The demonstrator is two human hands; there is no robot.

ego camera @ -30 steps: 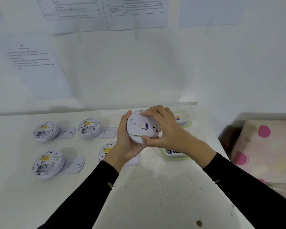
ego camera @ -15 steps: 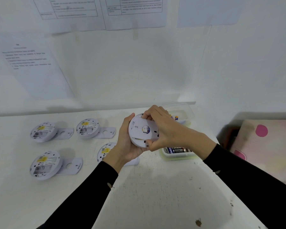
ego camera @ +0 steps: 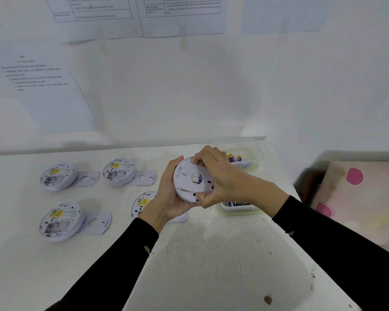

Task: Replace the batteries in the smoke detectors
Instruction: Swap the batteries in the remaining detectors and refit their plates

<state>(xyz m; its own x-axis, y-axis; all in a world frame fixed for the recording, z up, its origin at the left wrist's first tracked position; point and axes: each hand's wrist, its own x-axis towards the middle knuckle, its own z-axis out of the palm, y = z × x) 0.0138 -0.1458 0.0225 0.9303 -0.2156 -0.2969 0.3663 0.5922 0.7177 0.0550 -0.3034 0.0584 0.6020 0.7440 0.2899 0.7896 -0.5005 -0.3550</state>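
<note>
A round white smoke detector [ego camera: 189,180] is held up above the table, its back plate with a small round label facing me. My left hand [ego camera: 166,196] cups it from the left and below. My right hand [ego camera: 220,178] grips the plate's right rim, fingers on top and thumb at the bottom edge. Three opened detectors lie on the table beside their flat mounting plates: one [ego camera: 57,176] at far left, one [ego camera: 118,172] in the middle, one [ego camera: 60,221] at front left. Another detector [ego camera: 143,202] is partly hidden behind my left wrist.
A clear tub [ego camera: 249,153] with upright batteries stands at the back right. A shallow tray [ego camera: 238,208] of batteries lies under my right wrist. The table's right edge meets a gap, then a pink dotted cloth [ego camera: 357,198]. Paper sheets hang on the wall.
The detector has tilted and turned a little in my hands, and my right fingers have shifted around the plate's rim. The view has drifted slightly.
</note>
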